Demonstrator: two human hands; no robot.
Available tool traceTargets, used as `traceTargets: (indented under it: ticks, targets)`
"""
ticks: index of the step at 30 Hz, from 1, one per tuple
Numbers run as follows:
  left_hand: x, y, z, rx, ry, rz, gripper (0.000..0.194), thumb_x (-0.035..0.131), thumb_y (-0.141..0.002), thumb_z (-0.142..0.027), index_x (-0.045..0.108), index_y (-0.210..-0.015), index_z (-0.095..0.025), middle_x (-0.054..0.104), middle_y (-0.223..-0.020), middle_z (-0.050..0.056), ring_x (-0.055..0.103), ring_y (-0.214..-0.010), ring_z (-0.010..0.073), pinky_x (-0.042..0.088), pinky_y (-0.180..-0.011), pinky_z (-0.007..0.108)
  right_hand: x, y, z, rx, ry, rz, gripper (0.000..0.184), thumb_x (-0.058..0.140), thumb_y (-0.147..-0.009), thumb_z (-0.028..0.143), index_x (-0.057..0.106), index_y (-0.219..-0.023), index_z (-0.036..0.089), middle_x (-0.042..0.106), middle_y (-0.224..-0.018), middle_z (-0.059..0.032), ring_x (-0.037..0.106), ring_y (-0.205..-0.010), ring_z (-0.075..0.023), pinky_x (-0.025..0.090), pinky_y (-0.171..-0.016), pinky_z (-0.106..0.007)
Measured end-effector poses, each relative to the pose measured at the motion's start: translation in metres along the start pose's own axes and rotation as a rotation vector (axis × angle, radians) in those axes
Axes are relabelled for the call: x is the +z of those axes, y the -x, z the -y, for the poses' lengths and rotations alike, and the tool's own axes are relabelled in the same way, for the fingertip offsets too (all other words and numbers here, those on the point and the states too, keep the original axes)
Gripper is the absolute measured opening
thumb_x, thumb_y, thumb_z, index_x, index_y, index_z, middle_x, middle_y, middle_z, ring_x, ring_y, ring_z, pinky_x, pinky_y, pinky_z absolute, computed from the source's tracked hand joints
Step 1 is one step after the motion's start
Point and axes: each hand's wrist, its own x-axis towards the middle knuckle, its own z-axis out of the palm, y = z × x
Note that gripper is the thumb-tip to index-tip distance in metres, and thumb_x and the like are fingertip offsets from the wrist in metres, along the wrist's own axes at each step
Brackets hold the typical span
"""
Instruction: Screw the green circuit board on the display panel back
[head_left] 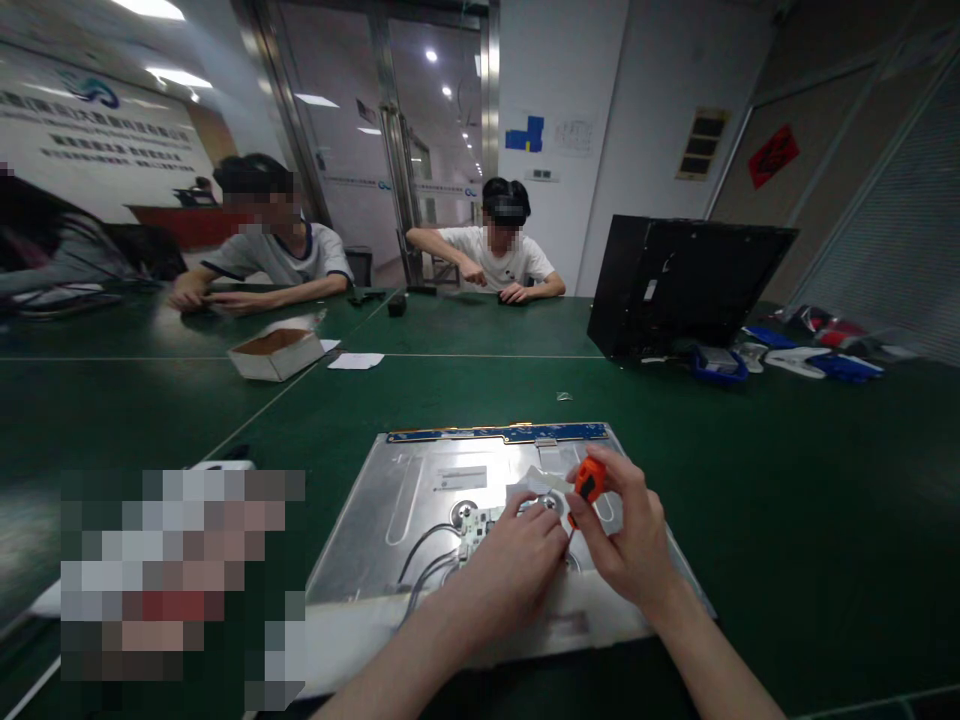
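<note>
An LCD display panel (pixel 420 470) with a silver metal back lies flat in front of me. A blue circuit strip (pixel 495 433) runs along its far edge. My right hand (pixel 630 530) is closed round the orange handle of a screwdriver (pixel 590 480), whose shaft slants down toward the panel. My left hand (pixel 517 550) rests over the panel beside the screwdriver's shaft, its fingers bent and close together; what is under the fingertips is hidden. Partly covered by that hand is a small green-white circuit board (pixel 474 525). Dark cables (pixel 420 552) lead from the board toward me.
Across the green table (pixel 465 385) sit two people (pixel 270 240) with hands on small things. An open white box (pixel 276 352) and papers (pixel 356 361) lie ahead left. A black monitor casing (pixel 690 285) stands ahead right, beside blue and white items (pixel 817 360). A blurred-out area covers the near left.
</note>
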Motion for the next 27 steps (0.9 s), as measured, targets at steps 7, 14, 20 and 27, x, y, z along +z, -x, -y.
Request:
traceTargets:
  ticks: [7,14,20,27]
  targets:
    - [-0.008,0.001,0.0,0.003,0.052,0.004,0.017,0.058,-0.085,-0.02,0.06,-0.102,-0.017,0.064,-0.105,0.008,0.057,-0.104,0.0268,0.026,-0.107,0.048,0.0,0.0,0.0,0.006,0.008,-0.001,0.043,0.053,-0.09,0.024,0.039,-0.13,0.02,0.064,-0.095,-0.0082,0.066,-0.071,-0.0187,0.057,-0.065,-0.036]
    - [-0.01,0.002,0.001,-0.006,0.069,0.008,0.019,0.055,-0.084,-0.015,0.06,-0.102,-0.018,0.064,-0.105,0.008,0.057,-0.104,0.0262,0.028,-0.106,0.046,0.0,-0.001,0.0,-0.037,0.07,-0.025,0.04,0.054,-0.091,0.027,0.041,-0.127,0.018,0.066,-0.098,-0.0099,0.066,-0.067,-0.0172,0.056,-0.058,-0.031]
    - [-0.008,0.003,0.0,-0.001,0.067,0.015,0.023,0.059,-0.083,-0.019,0.058,-0.106,-0.017,0.064,-0.107,0.009,0.056,-0.106,0.0278,0.028,-0.105,0.047,-0.001,-0.004,0.002,-0.081,0.105,-0.047,0.037,0.054,-0.092,0.028,0.042,-0.125,0.017,0.067,-0.091,-0.0074,0.064,-0.062,-0.0158,0.055,-0.055,-0.029]
    - [-0.005,0.003,0.001,0.005,0.048,0.01,0.022,0.059,-0.084,-0.018,0.057,-0.106,-0.018,0.063,-0.107,0.008,0.056,-0.107,0.0272,0.028,-0.105,0.046,0.0,-0.002,0.0,-0.053,0.121,-0.037,0.037,0.054,-0.091,0.031,0.042,-0.124,0.018,0.067,-0.091,-0.0077,0.065,-0.063,-0.0165,0.055,-0.054,-0.03]
